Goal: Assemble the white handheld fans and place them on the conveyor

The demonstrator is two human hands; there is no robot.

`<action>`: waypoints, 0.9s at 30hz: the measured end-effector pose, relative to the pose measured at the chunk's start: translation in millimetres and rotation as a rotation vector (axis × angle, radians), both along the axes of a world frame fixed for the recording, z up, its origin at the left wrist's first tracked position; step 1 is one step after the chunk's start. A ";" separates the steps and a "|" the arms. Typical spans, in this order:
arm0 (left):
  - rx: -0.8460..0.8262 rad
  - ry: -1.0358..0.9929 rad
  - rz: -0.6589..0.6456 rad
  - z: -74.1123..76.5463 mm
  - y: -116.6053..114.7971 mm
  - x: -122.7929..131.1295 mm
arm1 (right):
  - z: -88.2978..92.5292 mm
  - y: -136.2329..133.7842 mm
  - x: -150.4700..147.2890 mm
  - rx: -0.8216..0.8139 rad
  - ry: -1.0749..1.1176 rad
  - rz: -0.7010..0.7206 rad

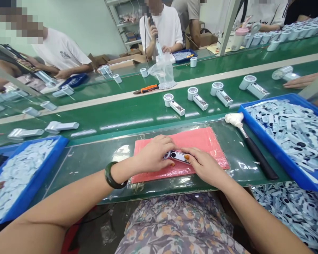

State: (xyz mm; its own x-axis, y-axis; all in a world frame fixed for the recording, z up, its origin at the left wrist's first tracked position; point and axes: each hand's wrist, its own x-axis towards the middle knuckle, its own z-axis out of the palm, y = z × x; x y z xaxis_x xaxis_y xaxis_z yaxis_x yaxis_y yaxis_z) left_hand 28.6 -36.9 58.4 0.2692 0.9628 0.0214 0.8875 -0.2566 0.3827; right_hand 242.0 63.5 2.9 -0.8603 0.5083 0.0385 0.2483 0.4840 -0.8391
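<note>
1. As I watch from afar through the head camera, a white plastic unit (176, 156) with a dark oval opening lies on a pink foam pad (201, 144), which sits on the green bench (76, 169). I read clock positions from the pad's centre, with 12 pointing away from the wearer.
2. The unit's long axis runs from about 9 o'clock to 3 o'clock, tipping slightly toward 4.
3. The left hand (152, 154), with a jade bangle (113, 175) at its wrist, is nearer the unit's rounded end, and its fingers curl over that end.
4. The right hand (203, 165) reaches in from about 4 o'clock, its fingertips (187, 157) pressing on the bar's far end. Neither grip is spread; both are closed on the unit.
5. A white-headed mallet (254, 151) lies at 2 o'clock, and a blue tray (270, 144) of pale parts sits at 3 o'clock. A second blue tray (34, 180) sits at 9 o'clock, and a row of similar units (177, 107) stands at 12 o'clock.
</note>
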 end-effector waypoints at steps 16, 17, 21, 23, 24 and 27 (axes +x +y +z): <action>0.458 0.411 0.078 -6.9 99.9 -202.0 | 25.6 69.2 109.2 0.481 -0.100 -0.650; 0.479 0.376 0.106 -11.6 111.6 -217.8 | 28.7 79.9 120.1 0.523 -0.145 -0.720; 0.504 0.306 0.161 -28.8 129.8 -228.9 | 34.4 121.7 138.4 0.740 -0.422 -0.836; 0.543 0.312 0.147 -32.1 115.9 -205.5 | 32.7 140.1 138.4 0.800 -0.503 -0.773; 0.562 0.309 0.129 -32.3 103.3 -188.6 | 30.4 148.8 138.7 0.805 -0.514 -0.725; 0.453 0.257 0.032 -33.7 53.5 -129.8 | 15.2 178.7 145.8 0.729 -0.521 -0.628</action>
